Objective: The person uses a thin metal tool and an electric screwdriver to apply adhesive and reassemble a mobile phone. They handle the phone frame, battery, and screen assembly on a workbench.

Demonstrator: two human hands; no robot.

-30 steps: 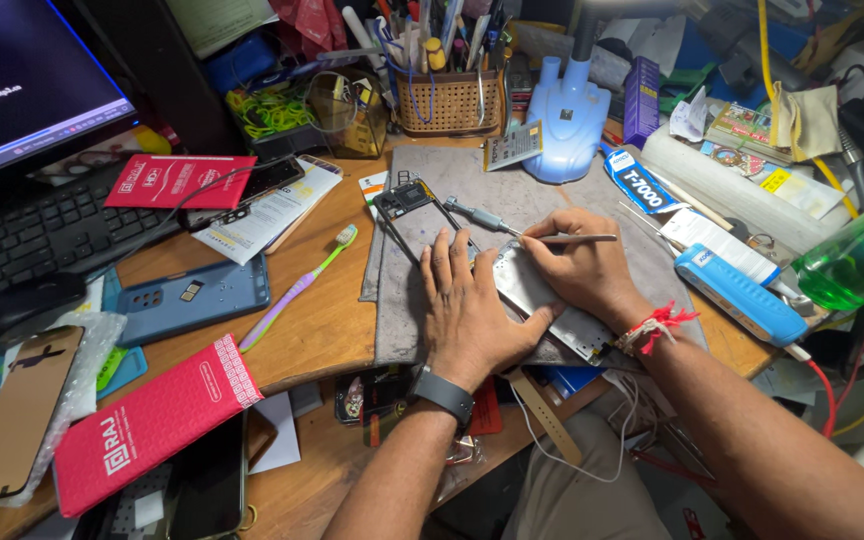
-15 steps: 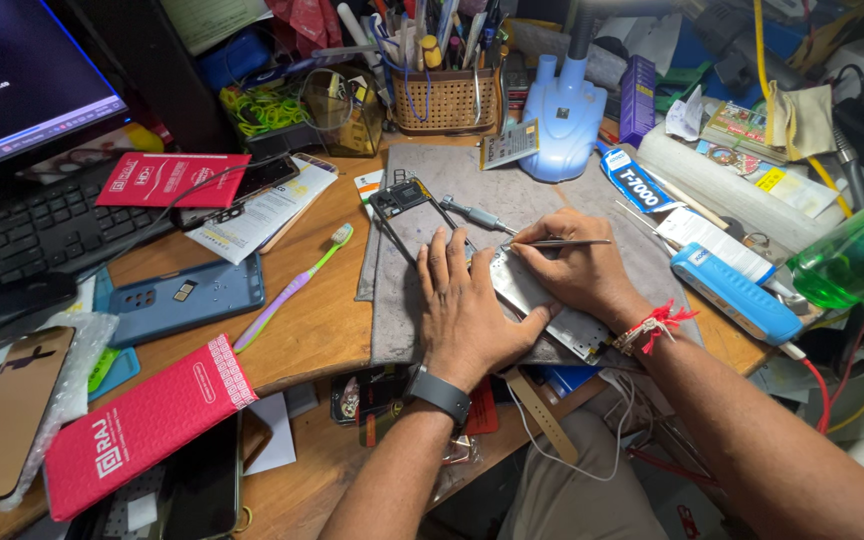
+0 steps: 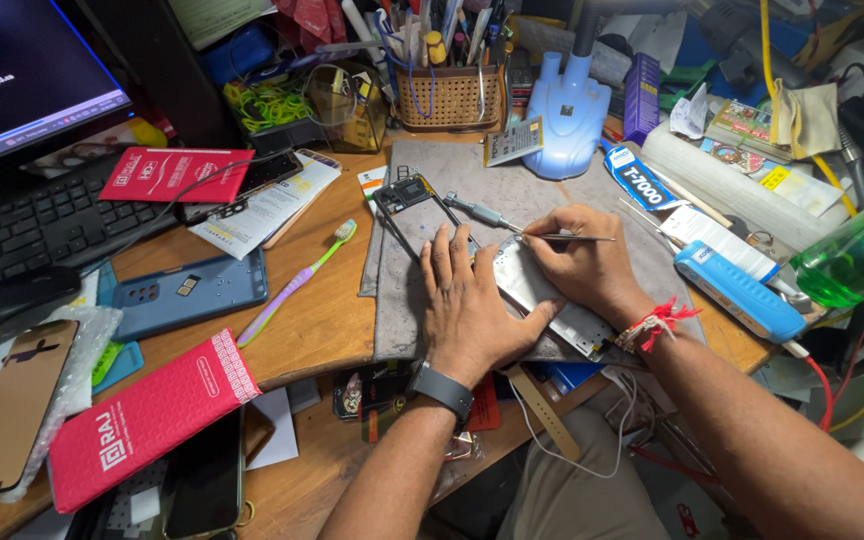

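A cluttered wooden surface carries everything. At its far left stand a lit monitor and a black keyboard, with a dark mouse just in front. A grey work mat lies in the middle, and on it rests the opened phone body, a silver frame lying flat and partly covered by both hands. A black phone frame lies on the mat's far left corner, and a small screwdriver lies between it and the hands.

Around the mat: a red flat package near the front left edge, a blue phone back cover beside a purple and green toothbrush, a wicker basket of tools at the back, a blue lamp base touching the mat's far edge, a blue handled tool to the right, and a green bottle at the far right.

The left hand, a dark watch on its wrist, lies palm down with fingers spread, pressing the phone body to the mat. The right hand, a red thread at its wrist, curls over the phone body; its grip is pressed together, pinching thin metal tweezers held nearly level, tips pointing left toward the frame's upper end.
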